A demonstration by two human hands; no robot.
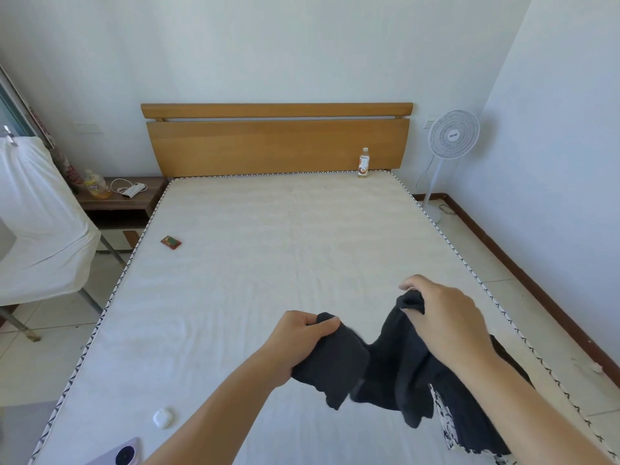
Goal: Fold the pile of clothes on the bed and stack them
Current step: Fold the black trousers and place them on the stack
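Note:
A dark navy garment [396, 367] hangs between my two hands above the near right part of the bed [268, 250]. My left hand [298, 340] grips one bunched end of it, fingers curled round the cloth. My right hand [446, 317] pinches the other end, higher and further right. The cloth sags in the middle and drapes down onto a black-and-white patterned piece [446, 427] lying near the bed's right edge, mostly hidden under it.
A small red-green box [170, 242] lies near the bed's left edge, a bottle [363, 162] stands by the headboard [278, 142]. A white round case [163, 417] and a phone [120, 454] lie near left. A fan [453, 134] stands right, a nightstand [120, 199] left.

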